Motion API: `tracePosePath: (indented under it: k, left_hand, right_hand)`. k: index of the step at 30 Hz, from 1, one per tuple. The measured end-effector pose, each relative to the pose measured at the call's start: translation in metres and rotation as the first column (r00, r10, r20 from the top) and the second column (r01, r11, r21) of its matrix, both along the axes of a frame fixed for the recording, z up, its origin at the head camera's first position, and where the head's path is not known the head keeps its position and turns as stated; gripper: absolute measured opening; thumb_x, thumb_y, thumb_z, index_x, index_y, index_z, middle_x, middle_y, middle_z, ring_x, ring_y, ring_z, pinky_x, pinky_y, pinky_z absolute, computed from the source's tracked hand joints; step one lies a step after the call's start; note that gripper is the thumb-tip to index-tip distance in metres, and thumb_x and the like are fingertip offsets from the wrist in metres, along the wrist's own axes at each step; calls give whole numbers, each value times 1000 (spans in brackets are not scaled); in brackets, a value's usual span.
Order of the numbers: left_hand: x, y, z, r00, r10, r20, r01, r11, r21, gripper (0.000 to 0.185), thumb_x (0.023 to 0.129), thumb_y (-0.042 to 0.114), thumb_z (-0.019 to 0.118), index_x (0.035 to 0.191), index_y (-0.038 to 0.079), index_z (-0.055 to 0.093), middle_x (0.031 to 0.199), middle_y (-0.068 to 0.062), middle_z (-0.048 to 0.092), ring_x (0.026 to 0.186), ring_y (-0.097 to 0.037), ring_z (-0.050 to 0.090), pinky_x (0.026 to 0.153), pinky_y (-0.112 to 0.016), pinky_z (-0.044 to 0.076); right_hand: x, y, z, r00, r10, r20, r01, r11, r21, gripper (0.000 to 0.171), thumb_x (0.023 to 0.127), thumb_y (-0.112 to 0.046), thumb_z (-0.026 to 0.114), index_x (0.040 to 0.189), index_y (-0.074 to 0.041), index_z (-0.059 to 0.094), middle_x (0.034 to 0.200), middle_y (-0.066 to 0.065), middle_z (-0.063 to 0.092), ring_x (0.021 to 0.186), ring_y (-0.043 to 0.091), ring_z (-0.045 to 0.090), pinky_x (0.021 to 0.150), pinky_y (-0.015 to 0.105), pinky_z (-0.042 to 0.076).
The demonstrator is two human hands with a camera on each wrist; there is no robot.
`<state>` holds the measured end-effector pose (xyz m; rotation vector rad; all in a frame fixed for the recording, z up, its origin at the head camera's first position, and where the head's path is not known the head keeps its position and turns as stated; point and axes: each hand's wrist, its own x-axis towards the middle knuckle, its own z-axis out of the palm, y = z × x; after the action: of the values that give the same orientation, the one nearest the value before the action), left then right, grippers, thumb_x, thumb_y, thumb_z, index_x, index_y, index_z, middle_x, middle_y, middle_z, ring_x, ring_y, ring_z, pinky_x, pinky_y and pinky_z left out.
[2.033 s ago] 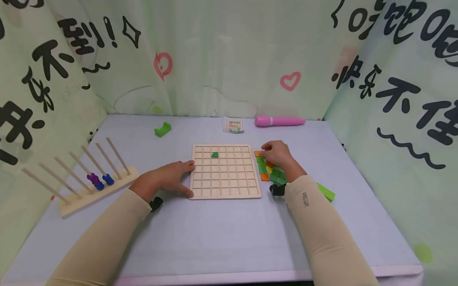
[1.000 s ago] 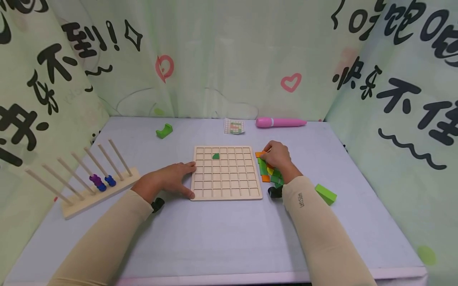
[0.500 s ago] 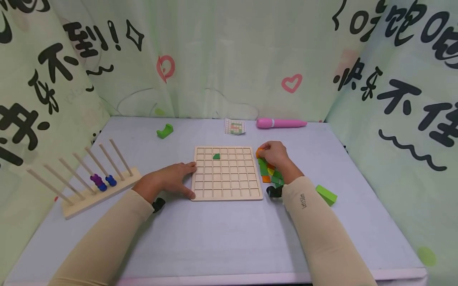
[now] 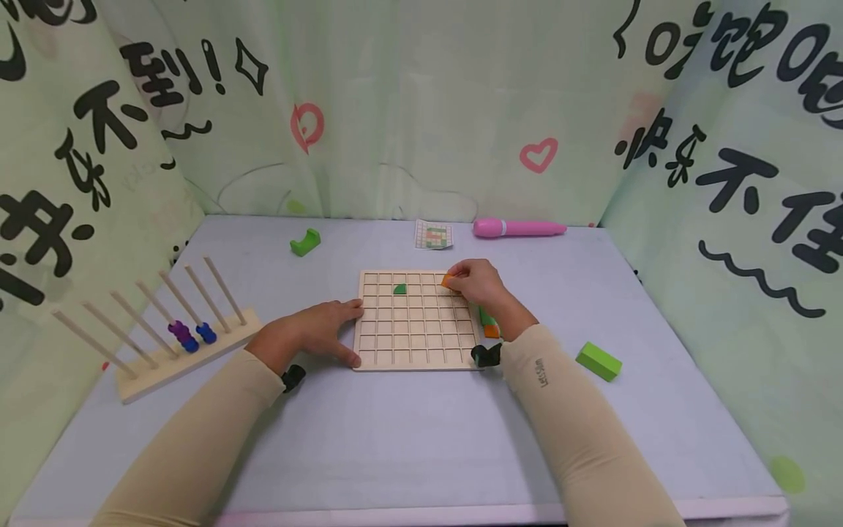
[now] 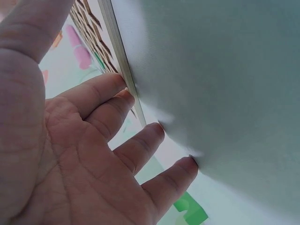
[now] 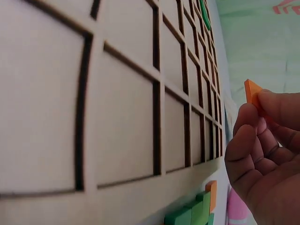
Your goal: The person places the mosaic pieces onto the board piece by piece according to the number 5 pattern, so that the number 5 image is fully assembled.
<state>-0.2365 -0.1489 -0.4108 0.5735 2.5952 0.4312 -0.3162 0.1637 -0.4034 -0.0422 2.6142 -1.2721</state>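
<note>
A square wooden grid board point(image 4: 415, 337) lies on the table, with one green tile point(image 4: 399, 289) in an upper cell. My left hand point(image 4: 316, 328) rests at its left edge; the left wrist view shows fingertips point(image 5: 119, 80) against the board's side and others on the table. Over the board's upper right corner, my right hand point(image 4: 484, 282) pinches an orange tile point(image 6: 252, 92) between thumb and index finger. Beside the right edge lie several green and orange tiles point(image 4: 489, 322), partly hidden under the right hand and wrist.
A wooden peg stand point(image 4: 191, 359) with purple and blue beads stands at the left. Towards the back are a green curved block point(image 4: 305, 242), a printed grid card point(image 4: 434, 235) and a pink pen-shaped object point(image 4: 520, 228). A green block point(image 4: 599, 361) lies at the right.
From the tile pile, my right hand has picked up an orange tile and moved left over the board's upper right corner. The left hand has stayed at the board's left edge.
</note>
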Motion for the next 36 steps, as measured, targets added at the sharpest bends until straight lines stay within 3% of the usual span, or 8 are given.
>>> tracePosePath:
  k: [7, 13, 19, 24, 29, 36]
  left_hand:
    - [1, 0, 0, 1000, 11, 7, -11, 1000, 3, 107, 81, 48, 88, 163, 8, 33, 174, -10, 21, 159, -36, 24, 127, -51, 26]
    - [2, -1, 0, 1000, 12, 8, -12, 1000, 5, 106, 81, 48, 88, 162, 7, 34, 173, -10, 22, 159, -37, 23, 127, -51, 26]
    - [2, 0, 2, 1000, 16, 18, -16, 1000, 6, 106, 81, 48, 88, 163, 9, 34, 174, -9, 21, 158, -36, 24, 127, -51, 27]
    - [2, 0, 2, 999, 25, 30, -25, 1000, 0, 105, 82, 48, 87, 163, 11, 33, 174, -7, 20, 159, -34, 23, 128, -50, 27]
    - [1, 0, 1, 999, 22, 26, -22, 1000, -7, 105, 82, 49, 87, 164, 11, 32, 174, -7, 20, 159, -35, 22, 128, -51, 25]
    - [2, 0, 3, 999, 24, 31, -24, 1000, 0, 104, 83, 48, 86, 163, 10, 32, 174, -6, 21, 159, -36, 22, 127, -53, 26]
  right_hand:
    - [5, -20, 0, 996, 59, 61, -54, 996, -77, 24, 102, -12, 64, 123, -1, 67, 108, 13, 68, 86, 24, 65, 77, 33, 58]
    - [7, -37, -2, 991, 127, 35, -125, 990, -67, 20, 101, -11, 65, 118, -1, 70, 104, 12, 68, 83, 22, 65, 74, 30, 58]
    - [10, -52, -2, 984, 175, 23, -175, 985, -7, 13, 100, -11, 66, 110, -6, 73, 95, 9, 67, 78, 20, 60, 67, 25, 52]
    - [11, -62, -3, 980, 195, 43, -197, 979, 49, 10, 101, -13, 67, 107, -10, 74, 96, 8, 67, 80, 20, 60, 68, 26, 53]
    - [12, -69, -5, 971, 238, -2, -237, 966, 103, 11, 100, -12, 67, 105, -8, 75, 96, 7, 69, 77, 18, 59, 64, 24, 51]
    - [11, -74, -7, 955, 287, -72, -267, 941, 206, 13, 99, -11, 66, 105, -9, 77, 100, 5, 72, 88, 20, 59, 73, 27, 49]
